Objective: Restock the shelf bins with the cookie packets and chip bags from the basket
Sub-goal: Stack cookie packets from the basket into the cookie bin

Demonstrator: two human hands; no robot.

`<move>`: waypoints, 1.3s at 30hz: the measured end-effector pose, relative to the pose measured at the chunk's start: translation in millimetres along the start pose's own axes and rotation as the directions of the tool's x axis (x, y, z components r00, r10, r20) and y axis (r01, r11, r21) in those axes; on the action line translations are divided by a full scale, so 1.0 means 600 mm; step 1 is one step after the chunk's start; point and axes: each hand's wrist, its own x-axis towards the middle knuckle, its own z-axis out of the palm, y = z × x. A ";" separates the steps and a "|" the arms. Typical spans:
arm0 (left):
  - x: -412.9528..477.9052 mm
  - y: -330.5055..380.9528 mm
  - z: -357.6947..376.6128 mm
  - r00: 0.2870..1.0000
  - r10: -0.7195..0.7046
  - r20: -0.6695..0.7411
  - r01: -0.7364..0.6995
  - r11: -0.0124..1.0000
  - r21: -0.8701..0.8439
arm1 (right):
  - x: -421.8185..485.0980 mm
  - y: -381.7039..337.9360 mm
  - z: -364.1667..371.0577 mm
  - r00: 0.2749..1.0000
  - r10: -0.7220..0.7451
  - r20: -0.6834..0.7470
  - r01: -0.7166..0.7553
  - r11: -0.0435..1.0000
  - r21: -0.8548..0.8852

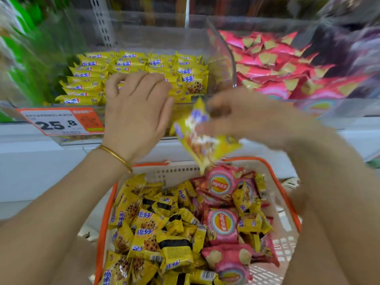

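Cookie packet pinched by right hand above basket.

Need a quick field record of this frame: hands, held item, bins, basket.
left hand: fingers spread over packets in the cookie bin
right hand: blurred, pinches a yellow cookie packet above the basket
basket: orange rim, holds mixed yellow packets and pink chip bags
chip bin: right of the cookie bin, pink bags
price tag: 25.8

Right hand pinches a yellow cookie packet above the basket.
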 end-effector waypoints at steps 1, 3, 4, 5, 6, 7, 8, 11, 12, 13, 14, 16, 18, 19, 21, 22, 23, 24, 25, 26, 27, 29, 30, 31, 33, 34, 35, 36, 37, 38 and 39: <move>0.003 -0.003 0.001 1.000 -0.020 0.008 0.020 1.000 0.003 | 0.006 -0.012 -0.020 0.997 -0.004 -0.081 0.002 0.999 -0.033; 0.006 -0.006 0.005 0.999 -0.033 0.017 0.033 0.999 0.005 | 0.033 -0.032 -0.050 0.972 -0.017 -0.236 -0.011 0.993 -0.115; 0.006 -0.005 0.008 0.999 -0.024 0.022 0.024 1.000 0.010 | 0.055 -0.038 -0.059 0.955 -0.024 -0.295 -0.024 0.988 -0.155; 0.005 -0.004 0.010 1.000 -0.010 0.028 0.009 1.000 0.017 | 0.080 -0.041 -0.063 0.938 -0.011 -0.345 -0.065 0.976 -0.207; 0.004 -0.003 0.012 0.999 0.006 0.034 -0.006 1.000 0.025 | 0.106 -0.043 -0.063 0.921 0.001 -0.389 -0.115 0.955 -0.272; 0.004 -0.002 0.014 0.999 0.020 0.039 -0.021 0.999 0.032 | 0.131 -0.046 -0.059 0.912 0.004 -0.409 -0.155 0.929 -0.337; 0.003 -0.002 0.015 0.999 0.031 0.042 -0.033 0.999 0.037 | 0.154 -0.044 -0.054 0.912 -0.017 -0.411 -0.165 0.901 -0.402; 0.000 -0.005 0.018 0.997 0.058 0.051 -0.060 0.997 0.041 | 0.199 -0.039 -0.036 0.924 -0.019 -0.382 -0.214 0.802 -0.557; -0.002 -0.006 0.018 0.996 0.066 0.054 -0.068 0.997 0.040 | 0.209 -0.036 -0.031 0.934 0.014 -0.357 -0.241 0.763 -0.600; -0.003 -0.007 0.019 0.996 0.073 0.057 -0.076 0.996 0.041 | 0.220 -0.033 -0.026 0.941 0.059 -0.332 -0.269 0.723 -0.636; -0.005 -0.008 0.018 0.995 0.080 0.061 -0.083 0.996 0.044 | 0.228 -0.030 -0.020 0.947 0.108 -0.303 -0.294 0.672 -0.679; -0.008 -0.010 0.018 0.994 0.092 0.066 -0.095 0.995 0.044 | 0.247 -0.023 -0.013 0.956 0.173 -0.235 -0.292 0.594 -0.750; -0.010 -0.011 0.017 0.993 0.096 0.067 -0.098 0.995 0.033 | 0.261 -0.016 -0.012 0.970 0.169 -0.172 -0.237 0.535 -0.811; -0.011 -0.011 0.016 0.993 0.095 0.072 -0.097 0.995 0.026 | 0.266 -0.013 -0.014 0.978 0.152 -0.144 -0.203 0.516 -0.832; -0.013 -0.013 0.015 0.992 0.095 0.083 -0.097 0.995 0.020 | 0.269 -0.009 -0.022 0.990 0.110 -0.091 -0.134 0.492 -0.860; -0.013 -0.013 0.015 0.992 0.096 0.087 -0.098 0.995 0.019 | 0.269 -0.007 -0.026 0.994 0.081 -0.079 -0.109 0.487 -0.867; -0.013 -0.013 0.015 0.991 0.096 0.091 -0.098 0.995 0.019 | 0.268 -0.004 -0.029 0.996 0.050 -0.071 -0.086 0.485 -0.870; -0.013 -0.013 0.014 0.991 0.095 0.095 -0.098 0.995 0.019 | 0.266 0.000 -0.031 0.998 0.020 -0.067 -0.069 0.485 -0.872; -0.013 -0.012 0.014 0.991 0.094 0.097 -0.096 0.995 0.018 | 0.265 0.005 -0.031 0.997 -0.004 -0.072 -0.061 0.489 -0.870; -0.013 -0.011 0.014 0.991 0.093 0.097 -0.095 0.995 0.016 | 0.263 0.009 -0.028 0.996 -0.018 -0.086 -0.065 0.496 -0.866; -0.012 -0.011 0.014 0.991 0.093 0.098 -0.095 0.995 0.016 | 0.262 0.012 -0.021 0.995 -0.021 -0.099 -0.076 0.499 -0.863; -0.011 -0.010 0.015 0.990 0.095 0.103 -0.097 0.995 0.018 | 0.260 0.017 -0.005 0.995 0.007 -0.100 -0.090 0.498 -0.862; -0.012 -0.010 0.015 0.990 0.096 0.105 -0.098 0.995 0.017 | 0.259 0.020 0.001 0.995 0.030 -0.092 -0.095 0.503 -0.859; -0.013 -0.010 0.016 0.990 0.097 0.107 -0.099 0.995 0.016 | 0.258 0.021 0.003 0.995 0.048 -0.086 -0.098 0.519 -0.849; -0.012 -0.011 0.016 0.988 0.098 0.119 -0.099 0.995 0.010 | 0.255 0.020 -0.004 0.992 0.088 -0.090 -0.125 0.575 -0.808; -0.013 -0.012 0.016 0.987 0.100 0.128 -0.102 0.995 0.003 | 0.251 0.017 -0.010 0.989 0.108 -0.098 -0.144 0.602 -0.785; -0.014 -0.013 0.016 0.985 0.106 0.133 -0.106 0.994 -0.007 | 0.246 0.010 -0.014 0.987 0.119 -0.103 -0.156 0.625 -0.765; -0.014 -0.015 0.015 0.985 0.115 0.129 -0.113 0.993 -0.025 | 0.237 0.000 -0.019 0.988 0.111 -0.108 -0.154 0.644 -0.750; -0.016 -0.016 0.013 0.985 0.128 0.114 -0.123 0.991 -0.054 | 0.227 -0.011 -0.024 0.989 0.078 -0.127 -0.146 0.662 -0.735; -0.018 -0.016 0.010 0.986 0.147 0.082 -0.139 0.986 -0.092 | 0.211 -0.019 -0.029 0.986 0.030 -0.165 -0.139 0.693 -0.707; -0.021 -0.016 0.005 0.984 0.172 0.036 -0.166 0.978 -0.130 | 0.190 -0.028 -0.033 0.974 -0.036 -0.223 -0.123 0.744 -0.657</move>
